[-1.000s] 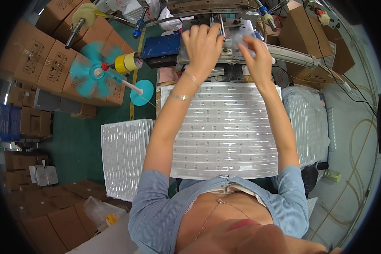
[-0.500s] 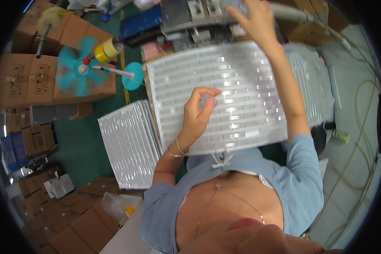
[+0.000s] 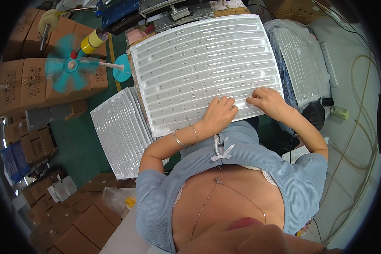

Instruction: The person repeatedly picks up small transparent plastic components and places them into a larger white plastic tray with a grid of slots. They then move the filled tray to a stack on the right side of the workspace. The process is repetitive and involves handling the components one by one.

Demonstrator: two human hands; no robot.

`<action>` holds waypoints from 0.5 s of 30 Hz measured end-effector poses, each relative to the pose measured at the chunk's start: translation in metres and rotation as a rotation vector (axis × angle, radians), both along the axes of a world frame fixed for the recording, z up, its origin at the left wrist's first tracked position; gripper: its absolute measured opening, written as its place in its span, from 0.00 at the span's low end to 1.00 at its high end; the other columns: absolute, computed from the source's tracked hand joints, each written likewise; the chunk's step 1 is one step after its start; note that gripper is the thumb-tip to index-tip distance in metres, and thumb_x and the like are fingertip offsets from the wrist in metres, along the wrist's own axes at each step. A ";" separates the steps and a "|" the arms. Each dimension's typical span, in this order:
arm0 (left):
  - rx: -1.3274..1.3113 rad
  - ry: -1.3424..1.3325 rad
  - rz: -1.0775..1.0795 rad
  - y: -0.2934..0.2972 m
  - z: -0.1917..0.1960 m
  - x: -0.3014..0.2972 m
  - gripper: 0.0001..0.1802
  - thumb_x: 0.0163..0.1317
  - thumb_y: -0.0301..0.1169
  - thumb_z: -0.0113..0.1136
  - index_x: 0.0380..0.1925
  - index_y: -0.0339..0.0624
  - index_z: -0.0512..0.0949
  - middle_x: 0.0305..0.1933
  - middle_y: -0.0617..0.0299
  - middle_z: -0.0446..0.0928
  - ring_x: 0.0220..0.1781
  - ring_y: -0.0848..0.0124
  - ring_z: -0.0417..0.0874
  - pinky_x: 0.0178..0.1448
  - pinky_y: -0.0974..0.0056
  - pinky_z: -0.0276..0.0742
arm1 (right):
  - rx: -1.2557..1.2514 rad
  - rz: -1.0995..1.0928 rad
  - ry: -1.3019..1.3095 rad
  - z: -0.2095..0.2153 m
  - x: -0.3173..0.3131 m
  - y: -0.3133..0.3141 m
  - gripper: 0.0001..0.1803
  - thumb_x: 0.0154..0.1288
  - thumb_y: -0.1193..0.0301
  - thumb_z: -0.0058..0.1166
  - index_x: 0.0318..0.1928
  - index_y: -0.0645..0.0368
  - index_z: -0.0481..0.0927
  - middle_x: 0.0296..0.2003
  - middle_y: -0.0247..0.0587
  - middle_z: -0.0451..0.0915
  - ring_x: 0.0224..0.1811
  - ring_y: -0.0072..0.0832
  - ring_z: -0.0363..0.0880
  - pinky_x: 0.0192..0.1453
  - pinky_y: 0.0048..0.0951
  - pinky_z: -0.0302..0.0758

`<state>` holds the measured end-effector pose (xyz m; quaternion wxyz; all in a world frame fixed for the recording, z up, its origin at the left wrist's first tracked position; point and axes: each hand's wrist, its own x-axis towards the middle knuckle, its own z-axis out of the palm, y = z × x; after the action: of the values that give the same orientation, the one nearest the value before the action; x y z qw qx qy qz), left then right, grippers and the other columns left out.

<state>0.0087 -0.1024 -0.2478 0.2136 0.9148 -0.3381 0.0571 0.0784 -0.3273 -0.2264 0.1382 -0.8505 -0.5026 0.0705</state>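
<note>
A large white plastic tray [image 3: 190,63] with long parallel grooves lies in front of me, small marks dotted along its rows. Over its near edge, right of centre, rests my left hand [image 3: 220,113], a bangle on the wrist and the fingers bent downward. My right hand [image 3: 270,102] is at the tray's near right corner, thumb and fingers drawn together on the last grooves. A short gap separates the two hands. Whatever lies under either set of fingertips is hidden.
Grey metal machinery [image 3: 182,15] stands beyond the tray. A stack of similar trays [image 3: 118,131] is at left, a plastic-wrapped stack [image 3: 302,63] at right. A turquoise fan [image 3: 72,64] spins before cardboard boxes [image 3: 38,84]. A green bottle [image 3: 339,112] sits far right.
My right hand has come back from the machinery to the tray's near right corner. My left hand, earlier pinching a small clear piece above the tray, has lowered to its near edge. The view has shifted.
</note>
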 end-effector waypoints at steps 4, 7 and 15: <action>-0.003 0.071 0.009 0.009 0.003 -0.002 0.09 0.54 0.30 0.58 0.36 0.45 0.77 0.30 0.60 0.69 0.32 0.65 0.71 0.35 0.63 0.66 | 0.074 -0.054 0.227 0.011 0.008 0.002 0.16 0.49 0.75 0.60 0.42 0.55 0.78 0.35 0.39 0.75 0.36 0.35 0.77 0.40 0.32 0.75; -0.188 0.181 0.086 0.019 0.011 0.007 0.11 0.56 0.28 0.57 0.41 0.44 0.77 0.32 0.59 0.72 0.33 0.63 0.75 0.36 0.61 0.70 | 0.282 -0.185 0.447 0.039 0.030 0.014 0.14 0.51 0.77 0.58 0.41 0.58 0.75 0.37 0.39 0.76 0.39 0.33 0.78 0.42 0.29 0.75; -0.607 0.099 0.491 0.075 0.049 0.087 0.15 0.57 0.20 0.47 0.43 0.39 0.76 0.39 0.54 0.76 0.36 0.63 0.79 0.41 0.61 0.75 | 0.851 -0.647 0.757 0.015 0.129 0.050 0.07 0.63 0.70 0.50 0.40 0.58 0.73 0.34 0.30 0.75 0.34 0.19 0.77 0.34 0.19 0.68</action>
<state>0.0956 -0.0272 -0.1983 0.4705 0.8653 -0.0663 0.1599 0.2077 -0.2769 -0.2117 0.6442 -0.7463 -0.1220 0.1148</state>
